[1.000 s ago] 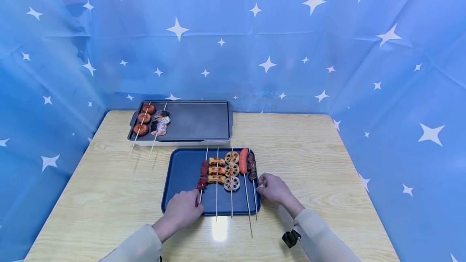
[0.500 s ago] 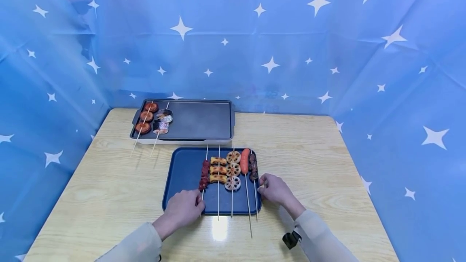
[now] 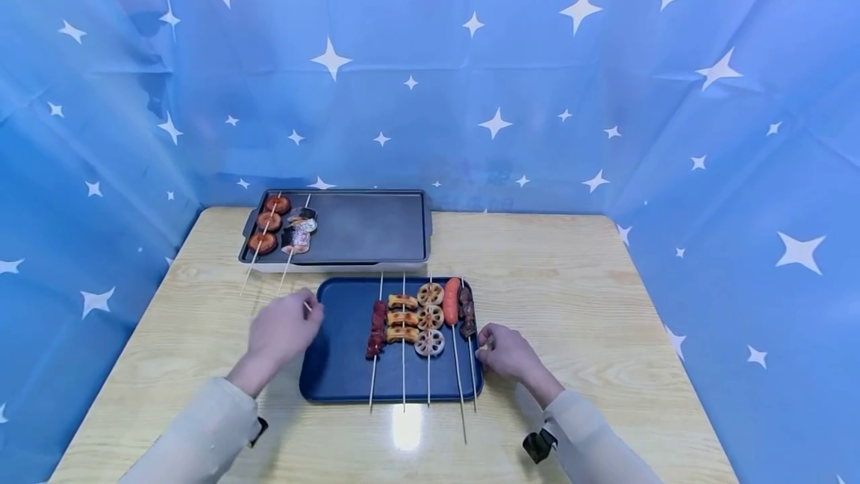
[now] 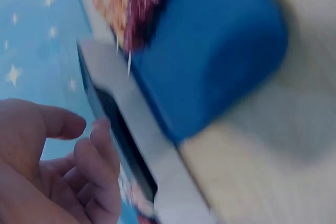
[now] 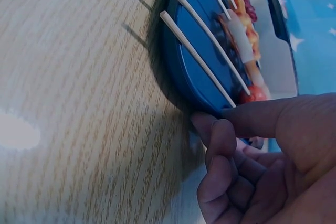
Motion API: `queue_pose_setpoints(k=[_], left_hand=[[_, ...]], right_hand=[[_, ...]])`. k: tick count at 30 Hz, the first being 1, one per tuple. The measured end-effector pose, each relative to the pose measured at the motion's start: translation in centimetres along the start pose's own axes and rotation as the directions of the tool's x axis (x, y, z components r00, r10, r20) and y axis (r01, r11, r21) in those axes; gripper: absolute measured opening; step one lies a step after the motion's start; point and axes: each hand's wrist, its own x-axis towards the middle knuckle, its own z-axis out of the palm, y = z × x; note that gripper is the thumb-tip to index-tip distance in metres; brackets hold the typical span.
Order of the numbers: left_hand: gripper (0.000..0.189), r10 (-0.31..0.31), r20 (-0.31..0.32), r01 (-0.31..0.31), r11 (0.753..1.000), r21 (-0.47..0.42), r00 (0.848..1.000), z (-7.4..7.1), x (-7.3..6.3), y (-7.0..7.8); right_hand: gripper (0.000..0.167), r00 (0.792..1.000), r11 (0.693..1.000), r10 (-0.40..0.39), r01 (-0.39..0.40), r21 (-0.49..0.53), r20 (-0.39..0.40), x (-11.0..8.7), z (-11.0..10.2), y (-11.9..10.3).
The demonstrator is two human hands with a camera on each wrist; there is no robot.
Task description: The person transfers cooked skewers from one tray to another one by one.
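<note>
My left hand [image 3: 282, 329] hovers off the left side of the blue tray [image 3: 339, 372]. In the left wrist view a gap shows between its thumb [image 4: 64, 123] and bent fingers, with nothing held. My right hand [image 3: 508, 355] pinches the tray's right rim between thumb and fingers. On the tray lie a red meat skewer [image 3: 377, 329], a yellow grilled-piece skewer [image 3: 402, 318], a lotus root skewer [image 3: 430, 317], a sausage skewer [image 3: 451, 302] and a dark meat skewer [image 3: 466, 314].
Behind the tray stands a griddle [image 3: 366, 226]. A skewer of round brown slices [image 3: 269, 222] and a fish skewer [image 3: 300, 231] lie at its left, their sticks overhanging the front. Blue starry cloth [image 3: 430, 58] surrounds the wooden table [image 3: 551, 267].
My left hand has let go of the red meat skewer's stick and moved left and away from me, off the tray. My right hand has stayed at the tray's rim.
</note>
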Motion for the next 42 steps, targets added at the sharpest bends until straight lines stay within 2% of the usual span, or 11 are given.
queue_pose_setpoints(k=[4,8,13,18,27,34,42], left_hand=[[0.027,-0.066,-0.112,0.068,0.998,0.014,0.992,-1.8,1.6,-2.0],[0.035,-0.112,-0.15,0.118,0.992,0.034,0.982,-2.1,2.6,-3.3],[0.043,-0.178,-0.095,0.184,0.981,0.064,0.979,-1.4,3.4,-4.1],[0.047,-0.224,-0.038,0.226,0.973,0.046,0.974,-1.0,4.0,-4.4],[0.044,-0.224,0.002,0.224,0.974,0.032,0.975,-0.9,5.1,-4.6],[0.042,-0.225,0.005,0.225,0.974,0.015,0.974,-0.8,5.5,-4.7],[0.039,-0.213,0.007,0.213,0.977,-0.02,0.977,-1.0,5.8,-5.0]], right_hand=[[0.01,1.0,1.0,0.001,-0.001,-0.009,-0.009,-0.1,0.1,0.0],[0.01,1.0,1.0,0.006,-0.006,-0.007,-0.014,-0.2,0.1,0.0],[0.01,1.0,1.0,-0.004,0.004,-0.005,-0.013,-0.2,0.2,0.0],[0.011,1.0,1.0,-0.006,0.006,-0.01,-0.004,-0.2,0.3,0.1],[0.011,1.0,0.999,-0.009,0.008,-0.033,-0.022,-0.1,0.1,0.2],[0.011,1.0,1.0,-0.006,0.006,-0.003,-0.017,-0.3,0.2,0.1],[0.011,0.999,1.0,-0.013,0.012,-0.021,-0.029,-0.2,0.2,0.1]])
